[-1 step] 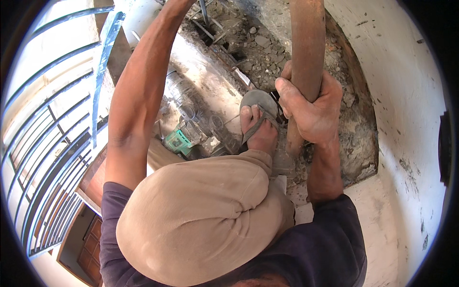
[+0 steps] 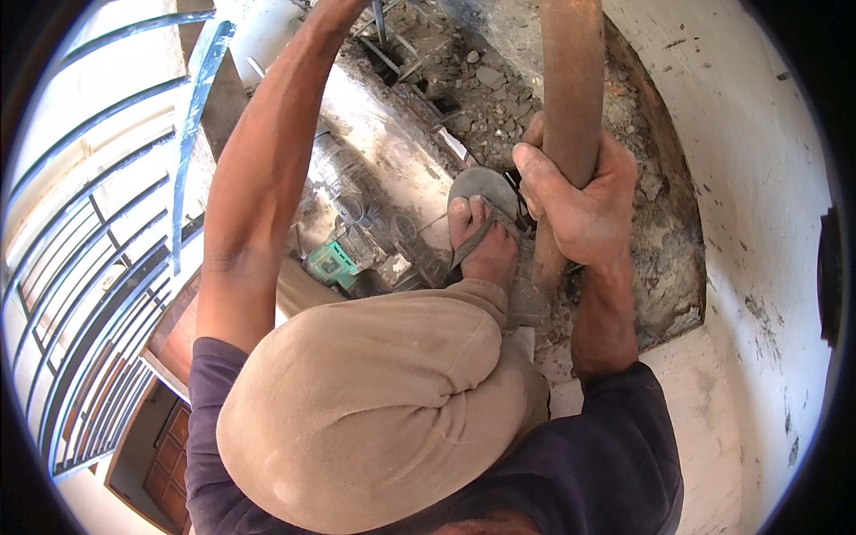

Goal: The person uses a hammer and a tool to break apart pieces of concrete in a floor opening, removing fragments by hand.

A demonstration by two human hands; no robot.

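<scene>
My right hand (image 2: 581, 194) is wrapped round a thick brown wooden handle (image 2: 572, 76), the thumb lying across its front. The handle runs out of view at the upper edge, so whatever is on its far end is hidden. Its lower end comes down past my wrist toward the ground beside my foot. My left arm (image 2: 263, 169) reaches up and forward, and its hand lies beyond the upper edge of the picture. A foot in a grey flip-flop (image 2: 482, 183) stands just left of the handle, near broken rubble (image 2: 495, 85).
A green and grey power tool (image 2: 333, 265) lies on the floor left of the foot. Bare metal rods (image 2: 406, 67) stick out of the broken ground ahead. A pale, stained wall (image 2: 749, 223) rises on the right, and blue-edged metal bars (image 2: 98, 232) stand on the left.
My left forearm has shifted very slightly to the right. The right hand keeps its hold on the wooden handle, with hardly any movement.
</scene>
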